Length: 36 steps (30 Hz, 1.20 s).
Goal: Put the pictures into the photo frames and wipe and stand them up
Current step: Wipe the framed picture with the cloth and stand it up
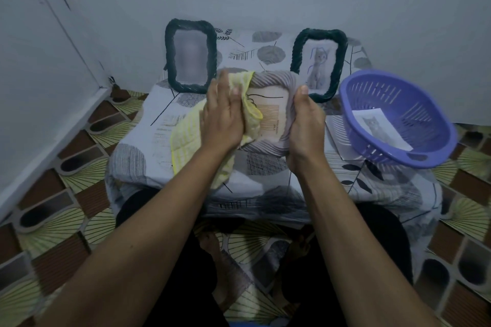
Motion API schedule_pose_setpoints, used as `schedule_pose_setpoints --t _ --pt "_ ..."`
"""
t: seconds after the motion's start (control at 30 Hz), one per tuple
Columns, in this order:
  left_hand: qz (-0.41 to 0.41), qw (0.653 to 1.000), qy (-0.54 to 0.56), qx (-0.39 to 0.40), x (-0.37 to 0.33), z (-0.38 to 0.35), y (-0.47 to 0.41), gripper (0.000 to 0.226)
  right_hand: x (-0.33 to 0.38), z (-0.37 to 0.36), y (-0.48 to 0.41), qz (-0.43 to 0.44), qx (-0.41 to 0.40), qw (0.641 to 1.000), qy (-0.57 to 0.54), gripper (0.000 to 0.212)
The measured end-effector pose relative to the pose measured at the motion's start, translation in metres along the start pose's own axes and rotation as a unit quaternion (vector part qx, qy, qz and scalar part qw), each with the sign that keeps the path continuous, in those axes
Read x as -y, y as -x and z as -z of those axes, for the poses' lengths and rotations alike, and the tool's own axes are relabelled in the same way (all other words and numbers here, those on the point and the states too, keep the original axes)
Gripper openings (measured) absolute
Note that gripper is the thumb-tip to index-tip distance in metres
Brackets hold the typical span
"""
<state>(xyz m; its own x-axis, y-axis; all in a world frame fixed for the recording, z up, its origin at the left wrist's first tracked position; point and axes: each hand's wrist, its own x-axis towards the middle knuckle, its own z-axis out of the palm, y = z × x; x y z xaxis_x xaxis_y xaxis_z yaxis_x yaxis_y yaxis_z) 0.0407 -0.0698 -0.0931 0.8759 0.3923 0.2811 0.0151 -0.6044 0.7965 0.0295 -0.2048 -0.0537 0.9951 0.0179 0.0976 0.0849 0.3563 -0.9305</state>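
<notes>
A grey rope-edged photo frame (281, 82) is held up over the small table, with a beige barcoded sheet showing in its window. My right hand (305, 125) grips the frame's right edge. Pressed flat against the frame's left side is my left hand (223, 117), holding a yellow cloth (186, 141) that hangs down beneath it. Two dark rope frames stand at the back against the wall: one at the left (190, 56) with a blurred picture, one at the right (318, 64) with a cat picture.
A purple plastic basket (398, 119) sits tilted at the table's right edge with a cat picture (380, 127) inside. More paper (337, 135) lies under it. The low table has a patterned cloth (148, 146). Walls close in behind and at the left. My legs are below.
</notes>
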Motion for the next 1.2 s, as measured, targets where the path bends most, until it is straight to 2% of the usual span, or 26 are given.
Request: schedule_pose_setpoints --t 0.17,0.27,0.33,0.47,0.63,0.77,0.87,1.0,1.07,1.13,1.2 --pt "0.101 0.991 0.086 0.019 -0.005 -0.009 0.02 0.097 -0.014 -0.005 -0.001 -0.005 -0.064 0.997 -0.046 0.04" --pt "0.164 0.971 0.174 0.03 -0.014 -0.018 0.024 0.105 -0.021 -0.015 0.0 -0.005 -0.099 0.993 -0.063 0.052" --pt "0.191 0.95 0.246 0.035 -0.02 -0.021 0.025 0.11 -0.028 -0.018 -0.002 -0.011 -0.114 0.992 -0.061 0.052" --pt "0.193 0.932 0.308 -0.008 -0.027 -0.017 0.022 0.08 -0.036 -0.019 -0.004 -0.02 -0.103 0.99 -0.096 0.05" --pt "0.177 0.929 0.323 -0.041 -0.014 0.002 0.013 0.068 -0.038 0.0 -0.008 -0.088 -0.049 0.969 -0.226 0.033" --pt "0.127 0.955 0.267 -0.025 -0.001 0.016 0.001 0.049 -0.029 0.016 -0.012 -0.145 0.001 0.968 -0.207 0.039" --pt "0.099 0.968 0.226 0.042 0.009 0.023 -0.002 0.054 -0.025 0.015 -0.018 -0.196 0.044 0.961 -0.19 0.062" --pt "0.054 0.983 0.152 0.084 0.01 0.028 0.003 0.059 -0.028 0.015 -0.024 -0.233 0.082 0.955 -0.164 0.064" --pt "0.022 0.994 0.027 0.107 0.006 0.025 0.009 0.063 -0.029 0.012 -0.025 -0.225 0.07 0.958 -0.164 0.063" --pt "0.009 0.984 -0.117 0.134 0.001 0.02 0.02 0.07 -0.03 0.012 -0.03 -0.206 0.035 0.964 -0.162 0.062" --pt "-0.004 0.97 -0.196 0.144 -0.001 0.013 0.032 0.076 -0.027 0.012 -0.035 -0.187 0.004 0.968 -0.17 0.066"
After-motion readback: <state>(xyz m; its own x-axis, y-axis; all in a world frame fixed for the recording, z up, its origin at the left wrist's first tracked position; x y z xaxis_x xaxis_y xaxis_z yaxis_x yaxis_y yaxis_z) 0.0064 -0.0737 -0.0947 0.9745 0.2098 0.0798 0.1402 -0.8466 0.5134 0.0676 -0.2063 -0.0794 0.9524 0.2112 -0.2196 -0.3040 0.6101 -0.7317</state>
